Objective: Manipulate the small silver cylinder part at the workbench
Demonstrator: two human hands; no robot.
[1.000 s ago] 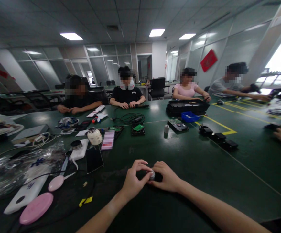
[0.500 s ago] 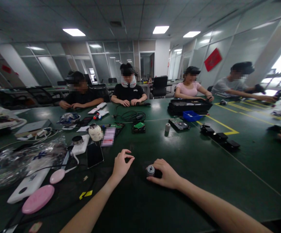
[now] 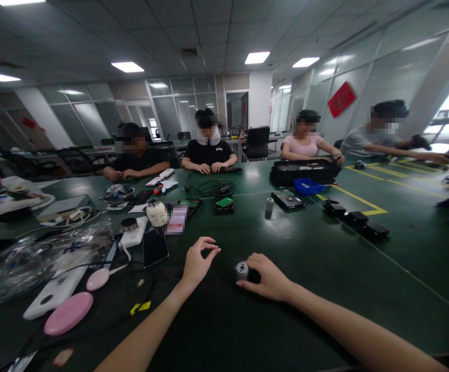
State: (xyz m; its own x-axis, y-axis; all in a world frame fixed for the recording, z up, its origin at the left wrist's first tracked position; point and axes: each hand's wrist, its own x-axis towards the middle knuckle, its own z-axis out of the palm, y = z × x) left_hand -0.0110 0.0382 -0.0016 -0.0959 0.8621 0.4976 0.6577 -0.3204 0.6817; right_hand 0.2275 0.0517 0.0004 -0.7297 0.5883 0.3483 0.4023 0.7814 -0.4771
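My right hand [image 3: 267, 278] rests on the dark green table [image 3: 309, 279] with its fingers wrapped round a small dark cylindrical part [image 3: 242, 270] that has a silver round end facing left. My left hand [image 3: 198, 261] hovers a short way to the left of it, apart from the part, thumb and forefinger pinched together; whether anything tiny sits between them cannot be made out.
A black phone [image 3: 155, 246], a white device [image 3: 131, 233], pink discs [image 3: 68, 313] and plastic bags [image 3: 34, 256] lie to the left. Circuit boards [image 3: 223, 204], a small metal cylinder [image 3: 269, 205], a blue bin [image 3: 306, 186] and black boxes [image 3: 356, 218] sit farther back. Several people work across the table.
A second ago both hands were joined on the part. My left hand has pulled away to the left in a pinch; my right hand keeps the part on the table.
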